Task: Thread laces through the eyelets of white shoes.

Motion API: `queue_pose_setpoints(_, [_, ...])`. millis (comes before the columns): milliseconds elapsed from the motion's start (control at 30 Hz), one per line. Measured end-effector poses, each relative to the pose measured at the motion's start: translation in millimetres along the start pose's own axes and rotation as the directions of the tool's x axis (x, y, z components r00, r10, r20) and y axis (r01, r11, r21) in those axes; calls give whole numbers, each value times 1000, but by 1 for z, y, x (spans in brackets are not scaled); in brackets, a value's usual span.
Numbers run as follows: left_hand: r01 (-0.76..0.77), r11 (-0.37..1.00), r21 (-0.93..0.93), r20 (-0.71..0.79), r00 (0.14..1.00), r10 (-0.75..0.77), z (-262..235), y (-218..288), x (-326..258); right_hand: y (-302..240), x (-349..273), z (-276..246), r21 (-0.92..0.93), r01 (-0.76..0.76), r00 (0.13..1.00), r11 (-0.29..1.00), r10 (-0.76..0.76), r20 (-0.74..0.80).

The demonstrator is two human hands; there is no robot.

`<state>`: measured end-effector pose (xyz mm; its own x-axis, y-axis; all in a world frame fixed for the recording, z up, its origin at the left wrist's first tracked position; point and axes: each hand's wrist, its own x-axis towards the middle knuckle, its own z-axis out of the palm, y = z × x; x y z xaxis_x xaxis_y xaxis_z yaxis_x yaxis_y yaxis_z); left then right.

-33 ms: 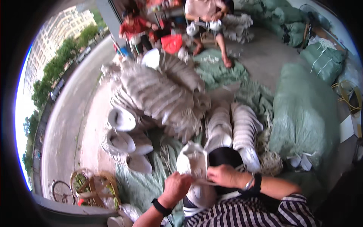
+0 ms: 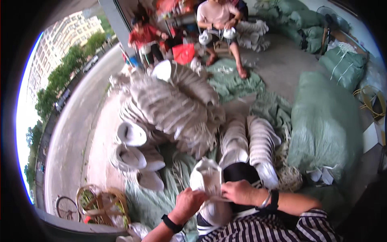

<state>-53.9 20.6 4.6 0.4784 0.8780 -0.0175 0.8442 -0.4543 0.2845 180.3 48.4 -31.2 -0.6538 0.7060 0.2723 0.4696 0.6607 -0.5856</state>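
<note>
Your left hand point(image 2: 189, 204) and right hand point(image 2: 243, 192) pinch the white shoe point(image 2: 197, 177), fingers point(image 2: 227, 189) closed. It looks part done; more shoes point(image 2: 264, 147) lie stacked.

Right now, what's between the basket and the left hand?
Green sheeting covers the stretch between the basket and the left hand, as the head view shows.

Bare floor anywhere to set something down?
Grey floor between green sheeting and large green sack; pale strip between road and white stacks. Crowded: left hand and right hand gripping white piece, stacks just ahead.
</note>
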Motion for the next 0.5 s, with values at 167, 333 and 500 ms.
queue_pose_setpoints(167, [-215,964,154,-118,965,234,-37,14,16,-21,11,-30,-501,288,950,816,-308,44])
queue_pose_setpoints(333, [-424,857,293,186,904,384,-40,2,34,-13,25,-36,-268,312,924,911,-225,308])
queue_pose_setpoints(500, [-468,866,176,366,848,384,-32,-16,38,2,24,-34,-107,240,922,965,-192,337])
